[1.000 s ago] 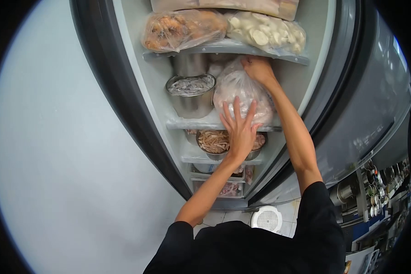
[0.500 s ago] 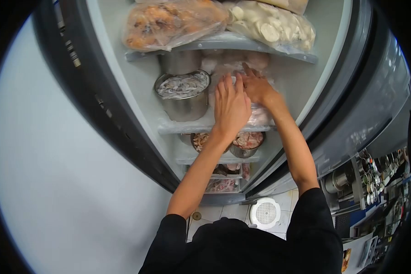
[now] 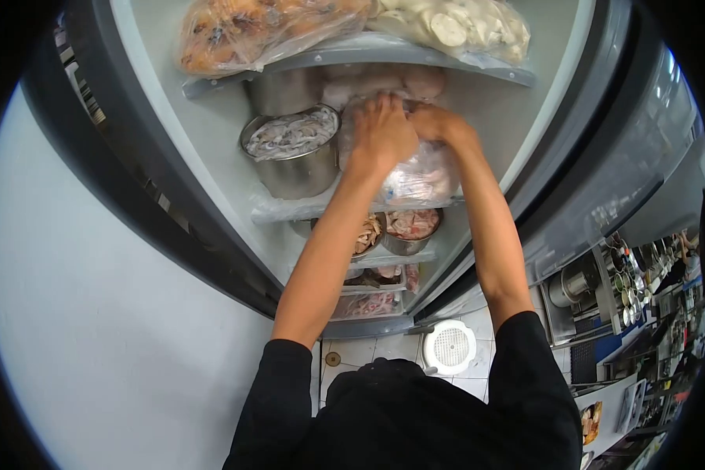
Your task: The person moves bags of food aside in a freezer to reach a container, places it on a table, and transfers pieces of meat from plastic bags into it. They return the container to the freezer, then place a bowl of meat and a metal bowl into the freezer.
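Observation:
On a middle shelf of an upright fridge lies a clear plastic bag (image 3: 421,176) with pale contents I cannot make out. My left hand (image 3: 385,135) is on the bag's upper part, its fingers curled over the plastic. Close beside it, my right hand (image 3: 437,125) bends inward at the wrist and grips the same bag, with its fingertips mostly hidden. To the left stands a steel pot (image 3: 298,174) filled with greyish, slippery-looking pieces. Behind the bag are pale, rounded packages (image 3: 423,80).
On the shelf above (image 3: 415,52) rest a bag of orange-brown food (image 3: 266,33) and a bag of pale slices (image 3: 454,31). Lower down are metal bowls of meat (image 3: 411,225) and trays (image 3: 372,304). A white stool (image 3: 450,347) stands on the tiled floor.
My left hand has gone from lying flat with straight fingers to curling over the bag. The right hand has bent inward. The view has shifted slightly.

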`<state>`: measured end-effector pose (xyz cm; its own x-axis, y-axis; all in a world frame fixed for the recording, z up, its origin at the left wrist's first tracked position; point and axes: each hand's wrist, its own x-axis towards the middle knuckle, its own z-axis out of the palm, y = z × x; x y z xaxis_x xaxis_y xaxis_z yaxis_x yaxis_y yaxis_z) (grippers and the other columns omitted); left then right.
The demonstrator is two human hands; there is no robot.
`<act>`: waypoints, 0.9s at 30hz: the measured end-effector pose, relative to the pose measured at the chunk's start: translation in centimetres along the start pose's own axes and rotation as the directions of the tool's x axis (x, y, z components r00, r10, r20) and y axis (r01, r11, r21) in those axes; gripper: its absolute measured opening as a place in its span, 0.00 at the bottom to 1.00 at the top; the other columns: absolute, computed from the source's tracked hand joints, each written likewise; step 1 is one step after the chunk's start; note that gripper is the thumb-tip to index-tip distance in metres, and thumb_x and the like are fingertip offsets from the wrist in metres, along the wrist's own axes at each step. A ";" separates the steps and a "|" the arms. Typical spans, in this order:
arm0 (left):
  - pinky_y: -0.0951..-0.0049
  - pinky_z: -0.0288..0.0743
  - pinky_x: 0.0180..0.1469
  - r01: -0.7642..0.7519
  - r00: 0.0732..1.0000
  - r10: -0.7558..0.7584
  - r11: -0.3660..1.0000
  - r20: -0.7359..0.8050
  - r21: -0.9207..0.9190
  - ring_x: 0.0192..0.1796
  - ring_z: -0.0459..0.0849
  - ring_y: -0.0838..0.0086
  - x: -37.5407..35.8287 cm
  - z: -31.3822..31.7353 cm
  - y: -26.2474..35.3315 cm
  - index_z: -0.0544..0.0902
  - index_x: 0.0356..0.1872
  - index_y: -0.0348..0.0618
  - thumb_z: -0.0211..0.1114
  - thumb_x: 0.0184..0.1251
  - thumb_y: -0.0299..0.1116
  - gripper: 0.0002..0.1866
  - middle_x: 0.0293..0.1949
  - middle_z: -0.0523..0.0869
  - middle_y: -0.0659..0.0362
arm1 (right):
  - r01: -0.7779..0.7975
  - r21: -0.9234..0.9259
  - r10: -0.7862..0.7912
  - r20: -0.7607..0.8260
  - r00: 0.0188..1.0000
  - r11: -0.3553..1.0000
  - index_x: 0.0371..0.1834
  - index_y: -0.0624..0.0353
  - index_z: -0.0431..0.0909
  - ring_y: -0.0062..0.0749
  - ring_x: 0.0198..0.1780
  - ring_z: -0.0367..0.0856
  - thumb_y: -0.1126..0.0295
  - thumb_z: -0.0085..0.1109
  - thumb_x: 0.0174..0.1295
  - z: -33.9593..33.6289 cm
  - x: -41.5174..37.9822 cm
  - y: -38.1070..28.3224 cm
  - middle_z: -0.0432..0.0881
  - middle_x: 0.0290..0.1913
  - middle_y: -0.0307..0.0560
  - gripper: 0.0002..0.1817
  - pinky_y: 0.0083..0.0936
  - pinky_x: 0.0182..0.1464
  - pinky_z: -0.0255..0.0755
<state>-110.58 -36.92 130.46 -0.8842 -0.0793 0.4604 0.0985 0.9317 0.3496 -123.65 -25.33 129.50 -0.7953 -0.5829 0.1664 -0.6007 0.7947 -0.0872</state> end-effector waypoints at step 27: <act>0.41 0.46 0.77 -0.077 0.995 0.071 0.994 0.074 0.075 0.78 0.58 0.52 -2.9 4.6 0.1 0.61 0.77 0.53 0.46 0.74 0.51 0.33 0.78 0.60 0.51 | 0.085 0.216 0.044 -0.531 0.846 0.973 0.72 0.63 0.65 0.59 0.77 0.57 0.52 0.39 0.74 4.3 -16.8 -2.1 0.61 0.74 0.69 0.31 0.50 0.75 0.54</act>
<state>-110.12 -34.96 125.42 -0.9063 0.0136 0.4225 0.1315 0.9590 0.2512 -109.36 -17.97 122.65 -0.6562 -0.3686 0.6585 -0.6695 0.6869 -0.2827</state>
